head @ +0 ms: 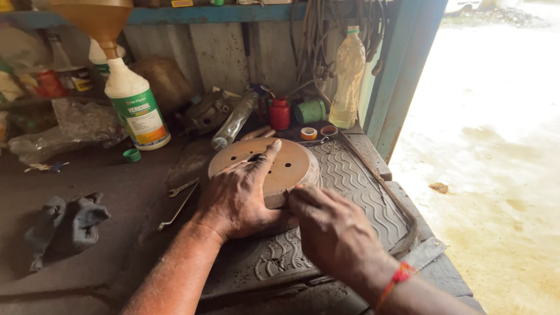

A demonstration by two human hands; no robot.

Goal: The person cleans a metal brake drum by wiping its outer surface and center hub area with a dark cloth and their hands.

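The round metal disc [274, 166], rusty and drilled with holes, lies flat on a ribbed rubber mat [361, 192] on the tabletop [99, 192], straight ahead of the person. The left hand [236, 198] lies spread on top of it, palm down, forefinger pointing away over the holes. The right hand [329, 224] is at the disc's near edge, fingers pressed together against the rim; whether they pinch anything small there cannot be told. Both hands touch it. Two wrenches [181, 198] lie just left of the disc, a white bottle [137, 108] and a clear bottle [349, 79] stand behind, and gray rags [64, 224] lie well off left.
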